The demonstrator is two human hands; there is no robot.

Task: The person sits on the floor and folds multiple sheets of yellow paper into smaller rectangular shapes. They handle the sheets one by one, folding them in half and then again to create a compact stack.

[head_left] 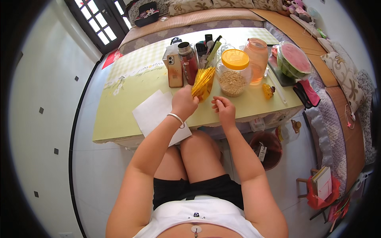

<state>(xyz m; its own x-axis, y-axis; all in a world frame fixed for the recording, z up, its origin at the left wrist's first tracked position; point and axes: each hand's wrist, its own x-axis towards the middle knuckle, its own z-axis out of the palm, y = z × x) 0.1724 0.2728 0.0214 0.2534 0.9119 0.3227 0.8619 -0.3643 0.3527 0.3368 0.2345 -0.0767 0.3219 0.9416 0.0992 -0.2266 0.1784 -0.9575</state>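
Note:
My left hand, with a silver bangle on the wrist, is closed on the lower left of a shiny yellow pleated packet. Its folds fan out at the top, and what it contains cannot be made out. To the right, my right hand hovers by the table's near edge, fingers loosely bent and apart, with nothing visible in them. Just beyond it stands a clear jar of pale nuts or beans with a yellow lid. White paper sheets lie under my left forearm and overhang the edge.
Behind the packet stand a phone, a dark red flask and a holder with pens. An orange-tinted jar and a wrapped cut watermelon are at the right. Below the table sits a dark red bin.

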